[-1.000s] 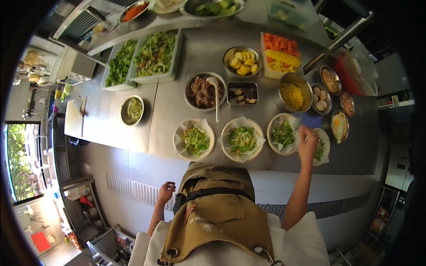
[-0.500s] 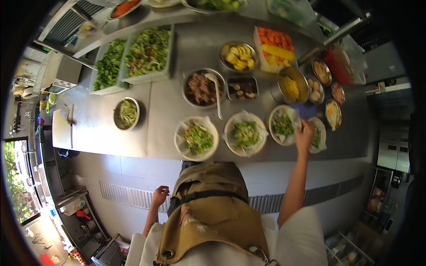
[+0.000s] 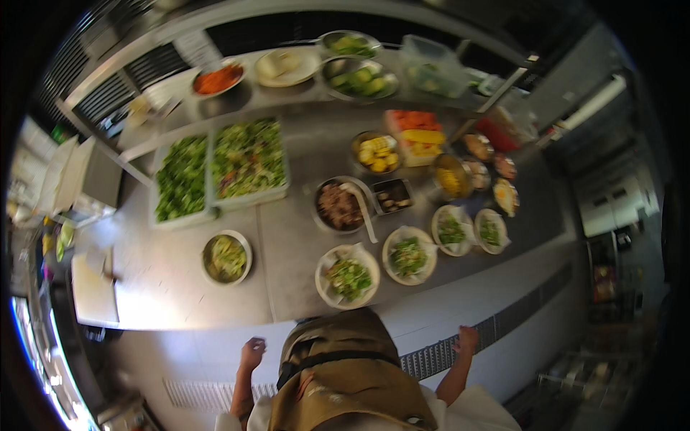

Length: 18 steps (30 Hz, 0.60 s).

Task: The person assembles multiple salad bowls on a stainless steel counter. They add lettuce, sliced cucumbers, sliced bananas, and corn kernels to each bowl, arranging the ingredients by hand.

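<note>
My left hand hangs below the table edge, left of my apron. Its fingers are loosely curled with nothing in them. On the other side, my right hand is also down off the table, fingers curled in and holding nothing. Along the near table edge runs a row of round, paper-lined bowls with salad: a front left bowl, a second bowl, a third bowl and a right-end bowl. Neither hand touches them.
Behind the row sit a bowl of brownish shredded food with a white spoon, and a small dark tray. Left are two greens tubs, a lettuce bowl and a white cutting board. A shelf spans the back.
My right hand has left the right-end bowl and come down beside my body. The view has shifted and tilted, showing more of the back shelf. My left hand stays low.
</note>
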{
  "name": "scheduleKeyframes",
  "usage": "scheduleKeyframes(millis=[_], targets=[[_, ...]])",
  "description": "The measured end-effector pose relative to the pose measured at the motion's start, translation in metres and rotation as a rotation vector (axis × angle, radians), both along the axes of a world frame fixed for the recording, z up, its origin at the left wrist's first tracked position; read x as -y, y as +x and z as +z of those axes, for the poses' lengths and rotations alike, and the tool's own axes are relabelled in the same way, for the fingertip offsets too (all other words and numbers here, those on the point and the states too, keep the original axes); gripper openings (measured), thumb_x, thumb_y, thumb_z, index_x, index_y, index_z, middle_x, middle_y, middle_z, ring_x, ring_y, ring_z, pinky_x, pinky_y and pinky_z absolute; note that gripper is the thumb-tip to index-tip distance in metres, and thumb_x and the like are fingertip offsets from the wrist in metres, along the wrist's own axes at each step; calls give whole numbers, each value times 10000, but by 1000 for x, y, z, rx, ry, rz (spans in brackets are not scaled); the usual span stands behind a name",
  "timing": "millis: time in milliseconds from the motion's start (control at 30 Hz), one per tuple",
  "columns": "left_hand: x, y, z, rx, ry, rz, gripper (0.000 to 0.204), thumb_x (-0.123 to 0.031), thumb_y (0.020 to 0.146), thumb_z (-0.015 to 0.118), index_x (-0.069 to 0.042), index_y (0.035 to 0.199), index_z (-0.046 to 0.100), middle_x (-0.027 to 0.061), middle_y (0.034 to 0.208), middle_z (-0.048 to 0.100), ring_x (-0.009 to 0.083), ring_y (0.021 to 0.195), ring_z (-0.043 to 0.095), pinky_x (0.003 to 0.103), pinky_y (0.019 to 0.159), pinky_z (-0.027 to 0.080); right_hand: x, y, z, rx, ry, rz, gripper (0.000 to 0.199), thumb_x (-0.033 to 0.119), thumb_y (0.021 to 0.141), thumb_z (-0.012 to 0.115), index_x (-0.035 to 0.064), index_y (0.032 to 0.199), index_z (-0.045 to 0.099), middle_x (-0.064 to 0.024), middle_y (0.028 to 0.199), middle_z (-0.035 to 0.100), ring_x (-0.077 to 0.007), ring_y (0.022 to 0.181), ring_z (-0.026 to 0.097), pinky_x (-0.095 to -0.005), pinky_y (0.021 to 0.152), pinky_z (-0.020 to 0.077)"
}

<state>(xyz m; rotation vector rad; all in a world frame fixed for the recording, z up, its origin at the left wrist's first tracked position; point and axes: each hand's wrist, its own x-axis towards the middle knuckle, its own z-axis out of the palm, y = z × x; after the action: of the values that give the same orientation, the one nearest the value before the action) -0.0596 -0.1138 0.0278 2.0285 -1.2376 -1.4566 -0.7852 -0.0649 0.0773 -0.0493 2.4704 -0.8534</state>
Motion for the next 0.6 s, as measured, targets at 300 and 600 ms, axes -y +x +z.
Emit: scheduleKeyframes(millis=[300,600], targets=[[77,-17,58,-11,-126,-188,248,-220,980,652,4,1057,728,162,941,769,276,856,753,379,782,592,32,-37,36,-601,117,580,404,42,703,793,15,1083,659,-151,856,720,-296,822,743,-413,738,583],[115,-76,126,55,-262,-64,238,-188,1004,648,-5,1144,709,155,958,754,262,865,738,374,775,604,246,-41,154,-447,-347,533,263,194,966,736,-17,825,667,-81,654,702,-132,557,664,-303,549,514]])
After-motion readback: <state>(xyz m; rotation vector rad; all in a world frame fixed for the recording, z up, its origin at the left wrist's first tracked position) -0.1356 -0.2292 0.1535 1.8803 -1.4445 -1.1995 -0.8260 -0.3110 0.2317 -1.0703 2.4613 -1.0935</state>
